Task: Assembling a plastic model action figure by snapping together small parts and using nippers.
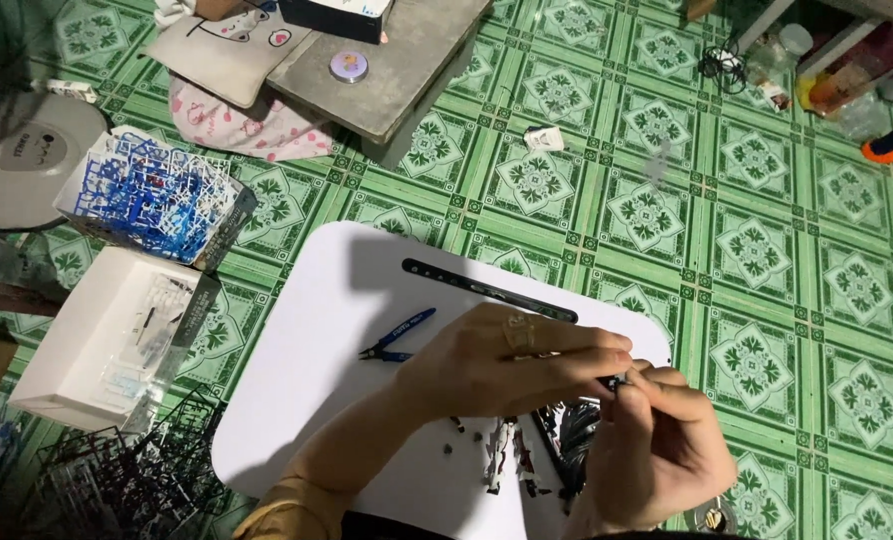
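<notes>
Over a small white table (pixel 327 320), my left hand (pixel 507 365), with a ring on one finger, and my right hand (pixel 662 445) meet at their fingertips. Both pinch a small dark plastic part (pixel 617 381) between them. Blue-handled nippers (pixel 399 336) lie on the table just left of my left hand. Under my hands lie small white, red and black model pieces (pixel 512 460). A black slotted strip (pixel 487 290) runs along the table's far edge.
A white open box (pixel 97 340) stands left of the table, a box of blue and white part frames (pixel 157 195) behind it, black part frames (pixel 117 480) in front. A grey low table (pixel 407 70) and pillows lie further back on the green tiled floor.
</notes>
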